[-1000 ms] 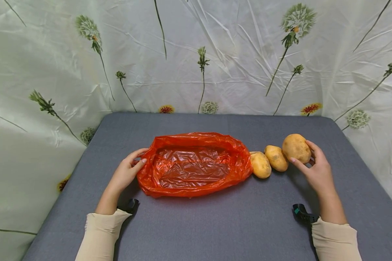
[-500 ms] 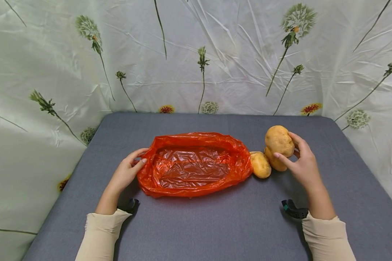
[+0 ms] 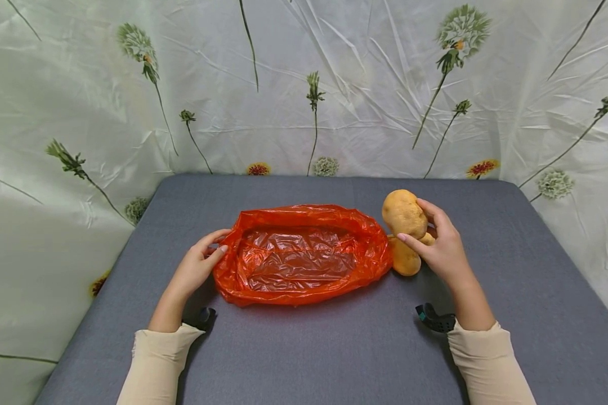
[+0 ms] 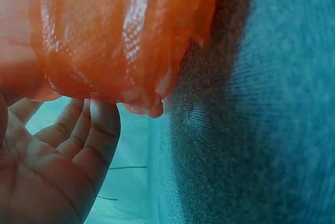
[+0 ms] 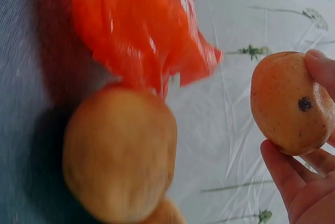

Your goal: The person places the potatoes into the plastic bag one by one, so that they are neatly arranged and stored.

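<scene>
A red plastic bag [image 3: 304, 281] lies on the table, its wide mouth facing up and its crinkled inside showing. My left hand [image 3: 197, 264] holds its left end at the rim; in the left wrist view, the fingers [image 4: 99, 124] partly disappear behind the film. Raised above the table, a large potato [image 3: 402, 214] sits between the thumb and fingers of my right hand [image 3: 443, 244]. The right wrist view shows a dark spot on this potato [image 5: 290, 103]. Beneath it, one potato [image 3: 406, 260] rests against the bag's right end, and another potato [image 3: 428, 239] is mostly hidden behind my right hand.
The table [image 3: 314, 354] has a grey cloth cover. Behind it and along both sides hangs a pale curtain [image 3: 365, 135] printed with flowers. Black wrist straps [image 3: 436, 320] show at both sleeves.
My right hand has carried the large potato leftward, from right of the two other potatoes to above the one beside the bag. My left hand and the bag have stayed put.
</scene>
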{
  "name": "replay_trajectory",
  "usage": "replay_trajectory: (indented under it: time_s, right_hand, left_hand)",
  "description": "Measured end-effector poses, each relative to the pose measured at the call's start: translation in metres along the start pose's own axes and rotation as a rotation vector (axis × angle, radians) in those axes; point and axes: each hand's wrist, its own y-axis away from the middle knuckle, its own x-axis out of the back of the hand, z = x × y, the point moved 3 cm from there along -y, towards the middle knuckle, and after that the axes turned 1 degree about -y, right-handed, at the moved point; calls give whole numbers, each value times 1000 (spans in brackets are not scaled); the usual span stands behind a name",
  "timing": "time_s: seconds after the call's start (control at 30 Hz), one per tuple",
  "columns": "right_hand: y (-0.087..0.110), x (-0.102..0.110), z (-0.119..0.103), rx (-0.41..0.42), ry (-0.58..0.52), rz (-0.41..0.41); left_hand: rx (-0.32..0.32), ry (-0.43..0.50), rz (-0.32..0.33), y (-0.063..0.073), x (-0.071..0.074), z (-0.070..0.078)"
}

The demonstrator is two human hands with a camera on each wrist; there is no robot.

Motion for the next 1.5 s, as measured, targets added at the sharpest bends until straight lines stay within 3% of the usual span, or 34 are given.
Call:
replay_trajectory:
  time_s: [0.2, 0.63, 0.87, 1.5]
  right_hand:
    - [-4, -14, -13, 26, -26, -33]
    - [-9, -48, -19, 38, -109, -122]
    - [-9, -75, 5, 62, -124, -144]
    - [-7, -129, -9, 129, -174, -269]
  left_hand:
    - [3, 3, -1, 0, 0, 1]
    - [5, 15, -7, 1, 0, 4]
    - [-2, 15, -4, 1, 0, 4]
    - [-17, 18, -2, 0, 0, 5]
